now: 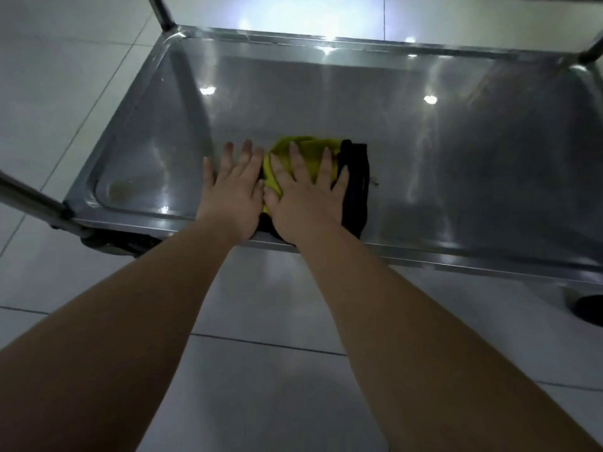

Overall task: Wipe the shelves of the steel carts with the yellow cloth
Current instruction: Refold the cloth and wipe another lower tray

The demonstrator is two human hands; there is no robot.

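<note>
A yellow cloth [310,150] with a black edge lies on the low steel cart shelf [326,99], near its front rim. My right hand [305,195] presses flat on the cloth with the fingers spread. Beside it to the left, my left hand [233,187] rests flat with its fingers apart; its palm lies on the bare steel and its right edge touches the cloth. Much of the cloth is hidden under my right hand.
Steel corner posts rise at the front left [29,199], back left [161,11] and back right [590,52]. A brownish smear [122,189] marks the shelf's front left corner. A dark caster [589,308] stands at the right. White floor tiles [261,370] surround the cart.
</note>
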